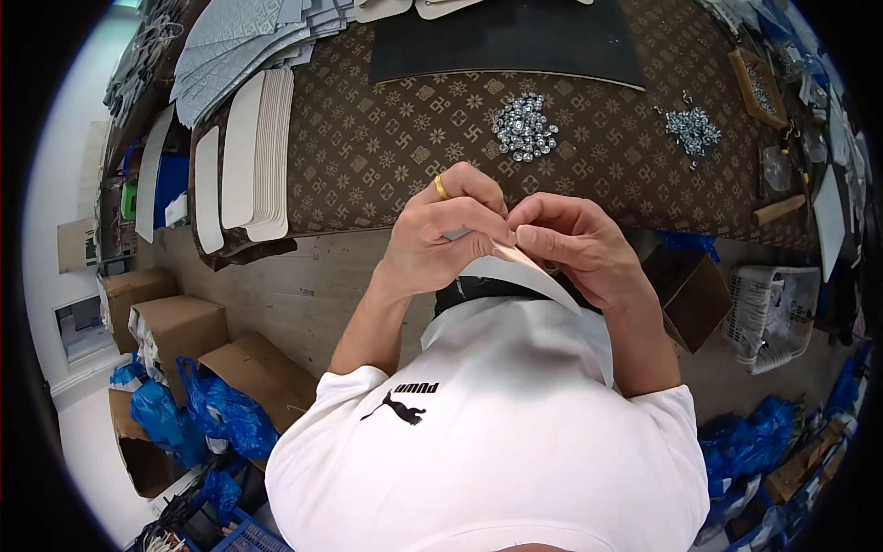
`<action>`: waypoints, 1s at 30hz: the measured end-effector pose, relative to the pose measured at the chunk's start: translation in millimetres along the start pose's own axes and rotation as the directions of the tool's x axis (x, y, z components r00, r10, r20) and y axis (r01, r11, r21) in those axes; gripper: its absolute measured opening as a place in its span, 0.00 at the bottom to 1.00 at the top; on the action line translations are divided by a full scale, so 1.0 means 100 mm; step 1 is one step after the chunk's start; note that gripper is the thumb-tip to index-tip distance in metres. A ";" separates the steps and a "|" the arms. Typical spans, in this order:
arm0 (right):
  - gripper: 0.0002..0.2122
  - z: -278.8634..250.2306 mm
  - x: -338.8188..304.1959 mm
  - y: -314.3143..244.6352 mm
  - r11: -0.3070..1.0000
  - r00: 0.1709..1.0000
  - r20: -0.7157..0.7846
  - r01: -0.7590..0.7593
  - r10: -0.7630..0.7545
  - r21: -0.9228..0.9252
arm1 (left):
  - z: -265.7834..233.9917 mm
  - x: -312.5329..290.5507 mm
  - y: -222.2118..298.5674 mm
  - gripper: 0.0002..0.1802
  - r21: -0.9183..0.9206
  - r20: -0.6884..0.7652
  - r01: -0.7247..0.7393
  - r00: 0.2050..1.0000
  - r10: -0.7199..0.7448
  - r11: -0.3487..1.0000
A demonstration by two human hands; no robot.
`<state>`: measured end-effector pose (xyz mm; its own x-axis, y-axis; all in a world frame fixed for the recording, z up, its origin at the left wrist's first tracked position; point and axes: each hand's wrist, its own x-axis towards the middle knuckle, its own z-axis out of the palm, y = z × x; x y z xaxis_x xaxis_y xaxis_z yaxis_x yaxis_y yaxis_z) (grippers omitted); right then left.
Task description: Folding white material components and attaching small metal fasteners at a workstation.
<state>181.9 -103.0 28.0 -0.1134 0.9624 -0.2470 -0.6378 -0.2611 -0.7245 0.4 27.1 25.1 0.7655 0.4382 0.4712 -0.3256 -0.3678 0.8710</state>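
In front of my chest, just off the table's near edge, my left hand (pixel 440 232) is closed, with thumb and fingers pinching a thin pale board (pixel 532 264) seen almost edge-on. My right hand (pixel 586 247) meets it at the board's upper end, thumb and forefinger pressed together there. Whether a small part sits between those fingertips is hidden. Beyond the hands, a pile of shiny round metal caps (pixel 524 127) lies on the brown patterned tablecloth (pixel 395 147). Farther right is a heap of small metal fasteners (pixel 692 132).
Stacked beige rounded boards (pixel 258 152) stand at the table's left, beside grey patterned sheets (pixel 235 46). A black mat (pixel 506 41) lies at the back. A wooden tray (pixel 758 87) is at far right. Cardboard boxes (pixel 179 327) and a white basket (pixel 773 317) stand below.
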 end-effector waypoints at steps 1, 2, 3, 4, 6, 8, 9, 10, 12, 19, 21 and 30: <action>0.08 0.01 0.00 0.00 1.000 1.000 0.001 0.002 -0.002 -0.001 | 0.00 -0.01 0.01 0.10 0.007 0.001 0.016 1.000 -0.016 1.000; 0.08 0.00 0.00 -0.01 1.000 1.000 0.007 0.017 -0.018 0.008 | 0.01 0.00 -0.01 0.11 0.004 0.003 0.027 1.000 -0.027 1.000; 0.07 0.01 -0.01 -0.02 0.999 0.999 0.011 0.034 -0.034 0.015 | 0.02 0.00 -0.02 0.11 -0.001 0.006 0.036 0.999 -0.036 0.999; 0.07 -0.01 -0.04 -0.02 0.998 0.999 0.006 0.053 -0.053 0.021 | 0.05 0.01 -0.02 0.11 -0.019 0.014 0.028 1.000 -0.027 0.999; 0.07 -0.03 -0.05 -0.02 0.998 0.998 0.002 0.064 -0.064 0.010 | 0.05 0.00 0.02 0.09 0.044 0.000 0.034 0.999 -0.034 0.998; 0.07 -0.04 -0.05 0.00 0.997 0.996 0.034 0.079 -0.079 0.009 | 0.08 0.02 0.04 0.08 0.056 0.009 0.025 1.000 -0.026 0.998; 0.07 -0.04 -0.05 0.02 0.996 0.996 0.017 0.089 -0.089 0.003 | 0.09 0.02 0.05 0.09 0.057 -0.001 0.040 0.999 -0.040 0.998; 0.06 -0.05 -0.05 0.04 0.996 0.996 0.016 0.092 -0.092 0.016 | 0.11 0.02 0.05 0.11 0.059 -0.011 0.056 0.998 -0.056 0.997; 0.06 -0.07 -0.06 0.07 0.994 0.995 0.026 0.095 -0.096 0.044 | 0.11 0.04 0.06 0.13 0.054 -0.016 0.067 0.998 -0.066 0.996; 0.05 -0.19 -0.15 -0.04 0.994 0.998 0.004 0.070 -0.070 0.083 | 0.23 0.18 0.03 0.13 0.098 0.014 0.084 0.996 -0.085 0.992; 0.04 -0.26 -0.16 -0.11 0.996 0.998 -0.004 0.061 -0.061 0.071 | 0.27 0.28 0.08 0.13 0.127 0.025 0.109 0.993 -0.113 0.986; 0.07 -0.60 -0.38 -0.29 0.937 0.918 -0.256 0.236 -0.302 -0.259 | 0.30 0.35 0.18 0.08 0.258 0.076 -0.021 0.997 0.001 0.966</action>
<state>250.6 -136.2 19.7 0.2835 0.9433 -0.1726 -0.4270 -0.0369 -0.9035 38.2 11.5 52.8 0.8051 0.3741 0.4604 -0.1874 -0.5760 0.7957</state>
